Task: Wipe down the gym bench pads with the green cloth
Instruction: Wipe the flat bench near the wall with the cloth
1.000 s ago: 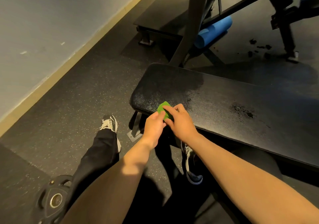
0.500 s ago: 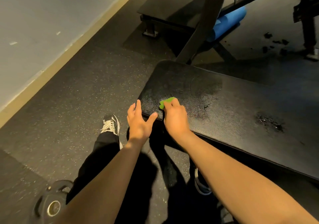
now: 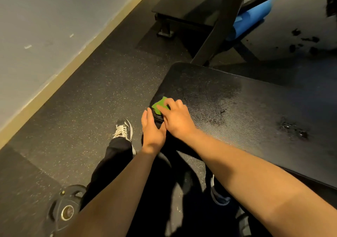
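The black gym bench pad (image 3: 246, 109) fills the right half of the view and shines wet near its left end. A small folded green cloth (image 3: 159, 104) lies on the pad's near left corner. My right hand (image 3: 176, 120) presses down on the cloth with fingers laid over it, so only the cloth's left part shows. My left hand (image 3: 152, 130) is at the pad's front corner edge with straight fingers, just left of my right hand and below the cloth.
Dark wet spots (image 3: 291, 129) sit on the pad to the right. A weight plate (image 3: 66, 210) lies on the rubber floor at lower left. A slanted steel post (image 3: 220, 23), a blue foam roller (image 3: 249, 18) and another bench frame (image 3: 169, 23) stand behind. A wall runs along the left.
My right hand has moved the cloth to the pad's near left corner. My left hand let go of the cloth, opened, and now sits against the corner edge.
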`<state>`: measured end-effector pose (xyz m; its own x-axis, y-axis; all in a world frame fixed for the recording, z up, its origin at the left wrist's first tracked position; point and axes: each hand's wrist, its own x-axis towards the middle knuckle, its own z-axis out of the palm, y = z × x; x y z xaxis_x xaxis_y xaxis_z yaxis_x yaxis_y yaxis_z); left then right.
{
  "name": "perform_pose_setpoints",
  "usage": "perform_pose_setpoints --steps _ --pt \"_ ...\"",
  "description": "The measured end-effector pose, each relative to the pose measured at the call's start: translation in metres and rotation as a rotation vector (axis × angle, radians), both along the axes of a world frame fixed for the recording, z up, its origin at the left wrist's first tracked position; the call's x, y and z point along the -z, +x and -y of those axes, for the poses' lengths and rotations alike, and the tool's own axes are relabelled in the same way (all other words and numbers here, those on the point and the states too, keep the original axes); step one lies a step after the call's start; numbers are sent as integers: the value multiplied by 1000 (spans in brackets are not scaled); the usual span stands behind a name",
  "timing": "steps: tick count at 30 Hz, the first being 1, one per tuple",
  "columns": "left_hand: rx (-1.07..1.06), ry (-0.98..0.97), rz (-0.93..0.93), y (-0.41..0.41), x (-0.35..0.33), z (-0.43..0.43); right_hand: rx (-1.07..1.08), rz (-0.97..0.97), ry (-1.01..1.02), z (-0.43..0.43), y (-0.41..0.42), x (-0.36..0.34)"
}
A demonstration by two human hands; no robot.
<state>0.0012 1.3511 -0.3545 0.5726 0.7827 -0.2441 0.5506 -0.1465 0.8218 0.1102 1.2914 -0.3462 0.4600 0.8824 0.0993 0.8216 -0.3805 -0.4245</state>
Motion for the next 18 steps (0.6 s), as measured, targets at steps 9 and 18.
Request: perform_pose_setpoints --steps 9,18 --pt "15 26 -108 7 -13 32 436 224 -127 126 21 -8" --pt "132 269 -152 -3 -2 14 257 63 -83 52 1 -13"
